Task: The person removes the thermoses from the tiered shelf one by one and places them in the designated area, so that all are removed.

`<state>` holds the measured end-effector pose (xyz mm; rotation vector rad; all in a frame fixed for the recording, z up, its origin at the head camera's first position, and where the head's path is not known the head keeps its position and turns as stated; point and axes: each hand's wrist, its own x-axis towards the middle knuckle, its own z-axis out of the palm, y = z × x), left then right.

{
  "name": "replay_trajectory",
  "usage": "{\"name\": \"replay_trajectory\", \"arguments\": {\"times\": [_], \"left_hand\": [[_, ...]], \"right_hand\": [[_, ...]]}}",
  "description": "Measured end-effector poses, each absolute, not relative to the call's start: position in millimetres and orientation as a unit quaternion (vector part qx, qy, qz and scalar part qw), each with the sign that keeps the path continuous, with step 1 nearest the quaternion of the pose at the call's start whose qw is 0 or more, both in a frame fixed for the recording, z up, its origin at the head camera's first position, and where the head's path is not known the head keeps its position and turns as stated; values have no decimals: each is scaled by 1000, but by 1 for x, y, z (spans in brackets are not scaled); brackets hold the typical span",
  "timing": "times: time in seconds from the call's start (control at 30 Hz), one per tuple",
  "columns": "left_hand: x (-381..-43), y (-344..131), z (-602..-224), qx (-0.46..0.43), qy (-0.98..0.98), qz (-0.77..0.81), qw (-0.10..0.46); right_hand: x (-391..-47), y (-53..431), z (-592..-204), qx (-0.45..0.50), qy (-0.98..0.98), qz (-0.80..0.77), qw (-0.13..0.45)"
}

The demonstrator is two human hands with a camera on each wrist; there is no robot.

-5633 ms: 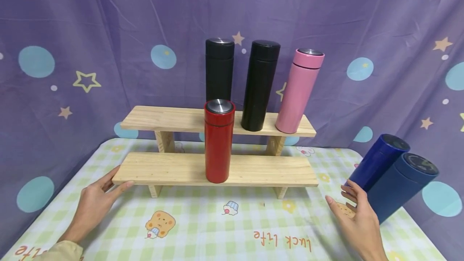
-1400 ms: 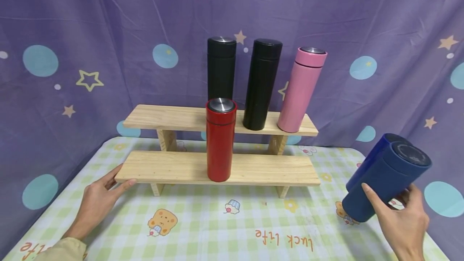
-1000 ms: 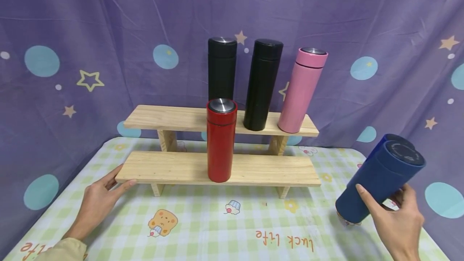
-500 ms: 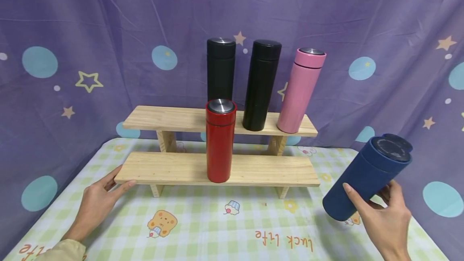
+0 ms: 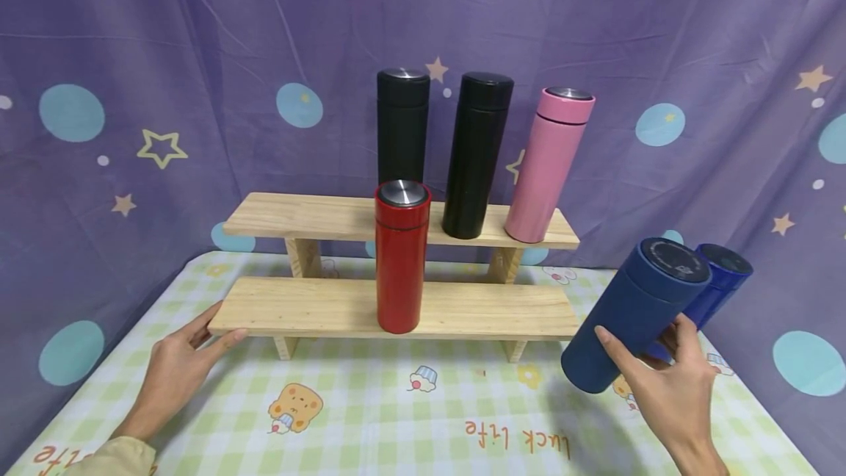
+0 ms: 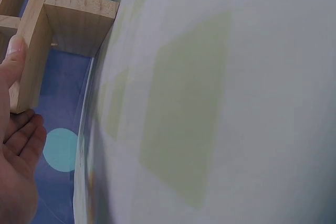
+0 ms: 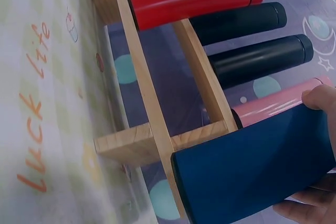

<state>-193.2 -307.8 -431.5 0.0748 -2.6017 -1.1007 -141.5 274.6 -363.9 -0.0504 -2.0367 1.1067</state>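
A dark blue thermos (image 5: 637, 311) is in my right hand (image 5: 670, 388), thumb on its near side and fingers curled round the far side. It leans to the right, lifted off the table, close to the right end of the wooden two-tier shelf (image 5: 317, 307). In the right wrist view the thermos (image 7: 257, 166) overlaps the shelf's end. My left hand (image 5: 175, 373) grips the left end of the lower board, thumb along its front edge. A red thermos (image 5: 402, 270) stands upright on the lower board. Two black thermoses (image 5: 477, 160) and a pink thermos (image 5: 548, 167) stand on the upper board.
Behind my right hand stands a brighter blue thermos (image 5: 717, 285), partly hidden. A checked cloth (image 5: 370, 417) covers the table. A purple curtain (image 5: 198, 57) with stars and dots hangs at the back.
My right hand has taken hold of the dark blue thermos and carried it left towards the shelf. The brighter blue thermos shows again behind it. My left hand stays on the board.
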Motion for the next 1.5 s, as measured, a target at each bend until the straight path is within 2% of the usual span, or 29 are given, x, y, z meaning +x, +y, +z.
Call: {"name": "replay_trajectory", "arguments": {"times": [0.87,1.5], "left_hand": [[-193,-308,-431,29,-912,-380,152],[-192,-307,-431,16,-912,-370,178]], "right_hand": [[-157,237,-356,44,-812,447,372],[-174,218,-352,99,-799,477,351]]}}
